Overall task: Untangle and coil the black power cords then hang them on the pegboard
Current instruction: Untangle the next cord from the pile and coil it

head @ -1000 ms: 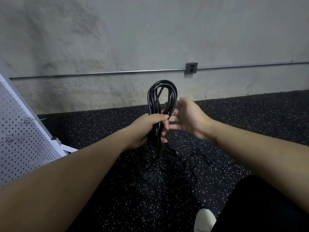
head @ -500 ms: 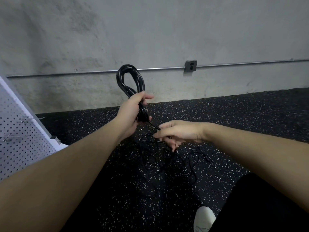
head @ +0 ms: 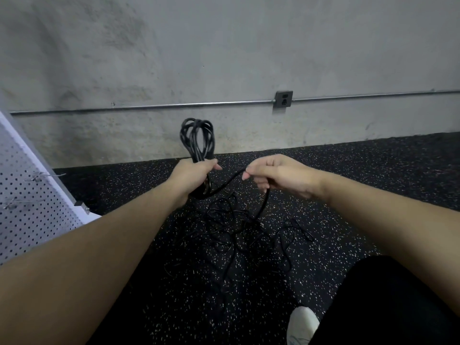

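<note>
Head view looks down past two bare forearms at a dark speckled floor [head: 348, 175] that meets a grey concrete wall [head: 224, 46]. The left hand [head: 193, 174] is wrapped around the waist of a coiled bundle of black cord [head: 198, 139], fingers and thumb curled tight about it, so that several loops stand upright above the fist and a short bend of the bundle shows beneath it. From under that fist a single free strand [head: 230, 181] runs across to the right hand [head: 278, 174], which pinches it between thumb and curled fingers, level with the left hand and near it. Past the right hand the strand drops down to a loose tangle of black cords [head: 239, 227] lying on the floor between the arms (where one cord ends and the next begins cannot be told against the dark surface). At the left edge leans a white pegboard [head: 27, 207], tilted, with thin wire hooks [head: 44, 175] sticking out of it. A metal conduit [head: 174, 105] runs along the wall to a grey outlet box [head: 283, 98]. Bottom right, a black trouser leg [head: 388, 302] and the toe of a white shoe [head: 302, 324] are visible.
</note>
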`<state>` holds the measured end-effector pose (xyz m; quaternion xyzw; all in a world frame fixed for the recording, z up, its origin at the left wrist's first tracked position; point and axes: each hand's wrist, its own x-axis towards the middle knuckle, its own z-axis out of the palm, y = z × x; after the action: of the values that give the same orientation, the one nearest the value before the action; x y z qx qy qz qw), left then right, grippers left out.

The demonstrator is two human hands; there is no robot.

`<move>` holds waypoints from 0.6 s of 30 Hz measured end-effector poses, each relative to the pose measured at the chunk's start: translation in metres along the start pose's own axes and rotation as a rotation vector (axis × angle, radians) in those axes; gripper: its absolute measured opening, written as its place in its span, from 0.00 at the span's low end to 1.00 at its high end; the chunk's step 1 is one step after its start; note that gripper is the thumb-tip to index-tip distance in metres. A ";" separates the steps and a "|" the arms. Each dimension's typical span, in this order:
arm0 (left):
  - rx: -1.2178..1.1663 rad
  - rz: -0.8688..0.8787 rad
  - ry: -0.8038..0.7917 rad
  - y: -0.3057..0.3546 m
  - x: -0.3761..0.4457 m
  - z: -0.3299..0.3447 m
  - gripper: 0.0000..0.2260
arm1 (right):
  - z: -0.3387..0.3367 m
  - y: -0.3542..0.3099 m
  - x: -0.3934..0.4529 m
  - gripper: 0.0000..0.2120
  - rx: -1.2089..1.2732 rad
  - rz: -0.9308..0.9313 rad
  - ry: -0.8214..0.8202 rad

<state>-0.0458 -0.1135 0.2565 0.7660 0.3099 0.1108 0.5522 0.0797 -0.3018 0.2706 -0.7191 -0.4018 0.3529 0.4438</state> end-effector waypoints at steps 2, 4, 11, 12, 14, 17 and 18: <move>0.062 0.021 -0.079 0.001 -0.001 0.007 0.13 | 0.006 -0.005 0.000 0.11 -0.003 -0.056 0.102; 0.071 0.023 -0.164 0.007 -0.010 0.014 0.17 | 0.008 -0.009 0.000 0.12 -0.040 -0.088 0.238; 0.228 0.095 -0.263 0.015 -0.019 0.033 0.25 | 0.001 -0.015 0.004 0.24 0.177 0.087 0.397; 0.285 0.123 -0.271 0.014 -0.017 0.034 0.21 | 0.000 -0.016 0.004 0.21 0.264 0.100 0.317; 0.354 0.145 -0.248 0.010 -0.013 0.033 0.16 | -0.003 -0.018 0.000 0.13 0.360 0.069 0.164; 0.333 0.084 -0.185 0.003 -0.006 0.028 0.17 | -0.004 -0.016 -0.005 0.05 0.229 0.014 0.170; 0.356 0.076 -0.195 0.001 -0.005 0.026 0.17 | -0.004 -0.015 -0.005 0.03 0.085 -0.015 0.234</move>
<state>-0.0363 -0.1372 0.2489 0.8698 0.2406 0.0004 0.4307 0.0772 -0.3038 0.2863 -0.7328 -0.3372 0.2801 0.5204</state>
